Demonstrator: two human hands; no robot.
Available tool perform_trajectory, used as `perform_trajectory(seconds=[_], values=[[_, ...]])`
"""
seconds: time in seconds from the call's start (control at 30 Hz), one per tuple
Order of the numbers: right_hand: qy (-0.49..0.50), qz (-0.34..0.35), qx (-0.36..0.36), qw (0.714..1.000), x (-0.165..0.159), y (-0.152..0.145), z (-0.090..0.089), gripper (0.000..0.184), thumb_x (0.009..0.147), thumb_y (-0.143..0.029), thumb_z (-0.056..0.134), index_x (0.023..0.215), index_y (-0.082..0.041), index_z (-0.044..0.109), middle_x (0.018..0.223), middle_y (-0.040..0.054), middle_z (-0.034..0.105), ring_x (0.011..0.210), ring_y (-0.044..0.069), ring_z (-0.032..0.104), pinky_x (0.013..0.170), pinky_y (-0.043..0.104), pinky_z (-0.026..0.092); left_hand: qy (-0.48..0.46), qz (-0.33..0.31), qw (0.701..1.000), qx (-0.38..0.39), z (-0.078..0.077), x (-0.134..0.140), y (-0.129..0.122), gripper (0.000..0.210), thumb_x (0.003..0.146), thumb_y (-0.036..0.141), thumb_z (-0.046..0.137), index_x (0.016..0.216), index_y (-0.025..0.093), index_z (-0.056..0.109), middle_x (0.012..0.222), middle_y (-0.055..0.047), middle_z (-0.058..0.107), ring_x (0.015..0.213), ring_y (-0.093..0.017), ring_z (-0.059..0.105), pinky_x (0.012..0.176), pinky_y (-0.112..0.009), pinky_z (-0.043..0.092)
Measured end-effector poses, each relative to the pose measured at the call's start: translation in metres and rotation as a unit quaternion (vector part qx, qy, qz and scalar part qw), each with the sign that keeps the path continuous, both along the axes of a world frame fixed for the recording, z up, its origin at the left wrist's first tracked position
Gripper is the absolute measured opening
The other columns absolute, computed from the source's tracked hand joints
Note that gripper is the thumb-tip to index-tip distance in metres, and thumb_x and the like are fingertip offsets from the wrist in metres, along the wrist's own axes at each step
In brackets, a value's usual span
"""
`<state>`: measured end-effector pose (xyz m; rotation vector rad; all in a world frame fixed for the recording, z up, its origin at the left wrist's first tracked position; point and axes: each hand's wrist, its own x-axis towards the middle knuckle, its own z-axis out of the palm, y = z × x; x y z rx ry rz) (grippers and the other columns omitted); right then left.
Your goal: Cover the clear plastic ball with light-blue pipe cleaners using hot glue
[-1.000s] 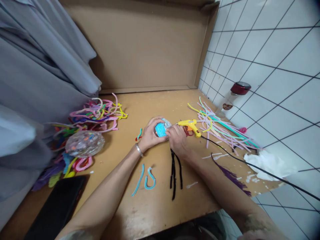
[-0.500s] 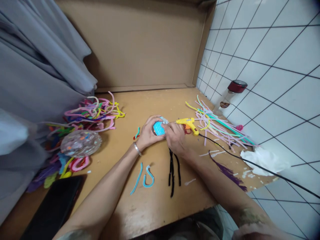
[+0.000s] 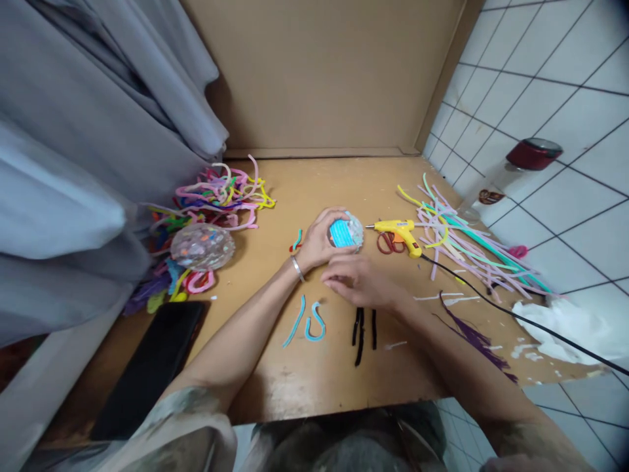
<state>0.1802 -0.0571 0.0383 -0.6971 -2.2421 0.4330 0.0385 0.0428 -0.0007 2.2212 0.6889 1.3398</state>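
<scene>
Right hand moved off blue-striped ball, now near black pipe cleaners; fingers curled, can't tell if holding anything. Left hand grips ball.

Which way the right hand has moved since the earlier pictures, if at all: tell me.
Yes: judged against the yellow glue gun, the right hand has drawn back, lower in the picture and slightly farther left.

A grey curtain drapes down the left, a brown cardboard panel stands behind the wood-toned counter, and a white-tiled wall with dark grout lines rises at right.
</scene>
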Motion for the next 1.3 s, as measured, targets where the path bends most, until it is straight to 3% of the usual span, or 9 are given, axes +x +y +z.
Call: perform_trajectory(seconds=[0.13,0.3,0.4,0.5,0.73,0.93,1.1,1.3], values=[[-0.08,0.032,-0.017,0.996,-0.017,-0.006,-0.018,0.025,0.096,-0.011,0.046,0.099,-0.017,0.07,0.091,0.0058,0.071,0.085,0.015,0.064,0.076,0.027,0.049,0.02,0.012,1.0,0.004,0.001,0.0,-0.002,0.056,0.067,0.04,0.084,0.114,0.023,0.057,0.131,-0.011,0.06,0.126,-0.029,0.057,0.107,-0.047,0.044],[-0.221,0.027,0.066,0.973,-0.034,-0.011,-0.039,0.028,0.097,-0.01,0.049,0.116,-0.018,0.067,0.112,0.0079,0.07,0.098,0.017,0.062,0.081,0.03,0.048,0.012,0.009,1.0,0.011,0.0,0.001,-0.001,0.057,0.066,0.036,0.085,0.114,0.023,0.057,0.131,-0.011,0.06,0.124,-0.029,0.059,0.106,-0.046,0.045],[-0.319,0.018,0.133,0.938,-0.045,-0.017,-0.042,0.018,0.098,-0.017,0.052,0.1,-0.018,0.07,0.1,0.0066,0.07,0.092,0.019,0.059,0.075,0.032,0.045,0.016,0.011,1.0,0.013,0.001,0.001,-0.001,0.057,0.066,0.036,0.085,0.113,0.023,0.057,0.13,-0.011,0.061,0.124,-0.029,0.059,0.106,-0.047,0.045],[-0.34,0.006,0.164,0.926,-0.053,-0.024,-0.041,0.024,0.099,-0.014,0.047,0.088,-0.016,0.068,0.09,0.0061,0.068,0.089,0.019,0.058,0.074,0.033,0.043,0.026,0.014,0.999,0.012,0.001,0.001,-0.002,0.058,0.066,0.036,0.085,0.114,0.023,0.057,0.131,-0.012,0.061,0.123,-0.029,0.059,0.106,-0.047,0.045],[-0.242,0.007,0.238,0.941,-0.047,-0.023,-0.043,0.026,0.1,-0.011,0.04,0.088,-0.016,0.063,0.082,0.0059,0.064,0.08,0.018,0.056,0.071,0.032,0.043,0.018,0.009,1.0,0.003,0.001,0.001,-0.003,0.056,0.066,0.036,0.085,0.113,0.022,0.058,0.129,-0.012,0.061,0.124,-0.03,0.058,0.106,-0.05,0.045],[-0.013,-0.076,0.133,0.988,-0.027,-0.007,-0.031,0.02,0.097,-0.012,0.038,0.091,-0.018,0.057,0.086,0.0075,0.065,0.082,0.018,0.059,0.074,0.03,0.046,0.022,0.01,1.0,-0.017,0.001,0.0,-0.003,0.055,0.067,0.038,0.084,0.113,0.022,0.058,0.131,-0.012,0.059,0.124,-0.03,0.058,0.107,-0.05,0.045],[0.113,-0.191,-0.002,0.975,-0.007,0.0,-0.013,0.011,0.093,-0.016,0.045,0.084,-0.023,0.049,0.074,-0.0019,0.055,0.065,0.013,0.052,0.062,0.025,0.042,0.004,-0.008,1.0,-0.015,-0.002,0.0,0.001,0.049,0.072,0.042,0.079,0.112,0.022,0.059,0.13,-0.013,0.059,0.123,-0.029,0.059,0.105,-0.048,0.047],[0.189,-0.247,0.019,0.95,0.006,0.011,-0.012,0.016,0.088,-0.018,0.05,0.073,-0.023,0.049,0.08,0.001,0.055,0.077,0.016,0.054,0.07,0.03,0.044,-0.004,-0.017,1.0,-0.007,-0.001,0.001,0.0,0.05,0.071,0.04,0.08,0.112,0.022,0.058,0.129,-0.014,0.06,0.123,-0.029,0.059,0.105,-0.047,0.047]])
